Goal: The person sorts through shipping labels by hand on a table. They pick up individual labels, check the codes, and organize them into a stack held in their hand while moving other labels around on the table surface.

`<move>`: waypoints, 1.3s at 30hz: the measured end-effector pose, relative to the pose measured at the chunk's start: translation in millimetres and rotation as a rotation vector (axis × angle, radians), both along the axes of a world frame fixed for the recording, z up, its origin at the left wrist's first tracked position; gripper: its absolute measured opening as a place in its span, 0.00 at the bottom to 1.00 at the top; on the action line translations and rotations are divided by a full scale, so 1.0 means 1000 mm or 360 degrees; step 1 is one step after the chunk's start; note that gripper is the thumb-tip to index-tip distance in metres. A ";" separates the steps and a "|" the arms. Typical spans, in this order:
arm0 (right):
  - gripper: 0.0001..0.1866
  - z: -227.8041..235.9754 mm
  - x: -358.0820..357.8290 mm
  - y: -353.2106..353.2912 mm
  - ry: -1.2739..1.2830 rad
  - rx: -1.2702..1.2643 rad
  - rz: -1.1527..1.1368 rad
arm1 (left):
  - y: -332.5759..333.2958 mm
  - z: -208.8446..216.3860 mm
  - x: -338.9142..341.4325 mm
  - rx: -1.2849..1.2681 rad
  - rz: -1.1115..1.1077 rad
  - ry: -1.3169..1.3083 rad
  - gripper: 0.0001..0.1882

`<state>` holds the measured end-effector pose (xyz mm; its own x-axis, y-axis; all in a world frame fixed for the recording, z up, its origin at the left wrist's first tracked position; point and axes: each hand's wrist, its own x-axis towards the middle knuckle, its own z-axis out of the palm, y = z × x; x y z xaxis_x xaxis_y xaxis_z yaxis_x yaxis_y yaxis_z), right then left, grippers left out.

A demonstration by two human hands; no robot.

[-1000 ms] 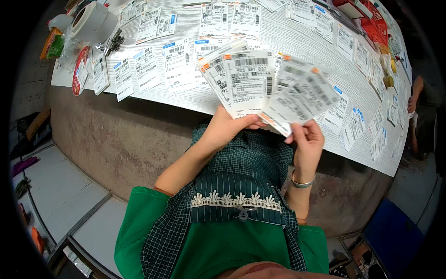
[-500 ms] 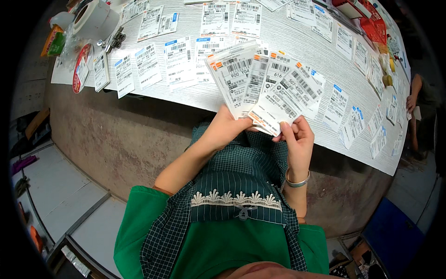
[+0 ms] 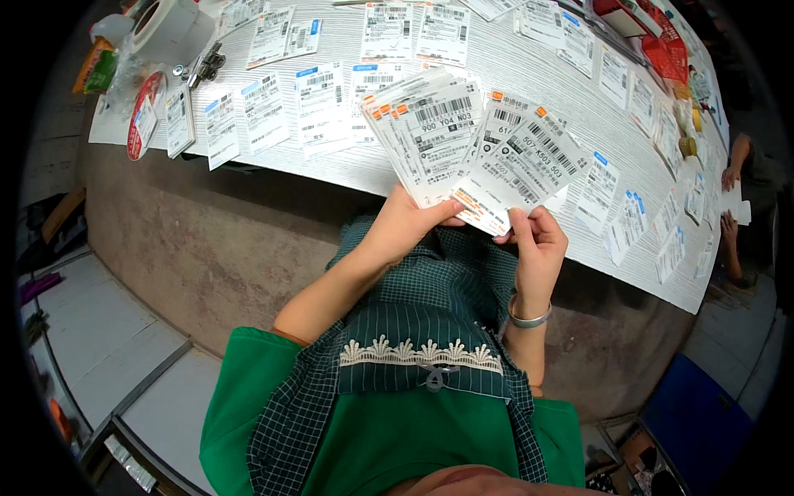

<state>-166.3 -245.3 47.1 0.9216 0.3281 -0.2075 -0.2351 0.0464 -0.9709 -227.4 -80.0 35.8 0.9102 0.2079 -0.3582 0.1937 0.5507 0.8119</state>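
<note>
Fanned out over the table's near edge is a bunch of white shipping labels (image 3: 434, 136), printed with barcodes and small orange marks. My left hand (image 3: 405, 227) is closed on the lower end of the left part, its thumb lying on top. The front label on the right side (image 3: 529, 169) is pinched at its bottom corner between the thumb and fingers of my right hand (image 3: 536, 240), which has a silver bracelet at the wrist. Labels deeper in the fan are partly covered by the front ones.
More labels lie in rows on the white table (image 3: 331, 178). At the far left stand a roll of white labels (image 3: 169, 33), some metal clips (image 3: 205, 66) and a red oval card (image 3: 146, 116). A red plastic basket (image 3: 662, 54) is at the far right. Another person's hands (image 3: 731, 178) hold papers beyond the right edge.
The left part of the fan has spread, with another label now in front of it. My right hand has shifted slightly right with its label. The other person's hands now hold white paper more visibly.
</note>
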 end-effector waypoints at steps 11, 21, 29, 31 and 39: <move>0.04 -0.005 0.005 -0.004 -0.0021 -0.0032 -0.0068 | 0.003 0.001 0.000 -0.0188 0.0027 0.0006 0.22; 0.04 0.002 0.008 -0.017 -0.0009 0.0123 -0.0285 | 0.006 -0.003 0.001 -0.0195 0.0196 -0.0020 0.21; 0.04 -0.002 -0.004 0.004 0.0124 -0.0057 0.0036 | -0.002 -0.007 0.000 -0.0137 0.0118 -0.0092 0.19; 0.04 -0.002 -0.001 0.001 0.0078 -0.0011 -0.0114 | -0.001 -0.004 0.000 -0.0203 0.0081 -0.0075 0.19; 0.03 0.005 0.007 -0.019 0.0062 0.0013 0.0048 | 0.005 0.002 0.001 -0.0057 -0.0081 0.0055 0.20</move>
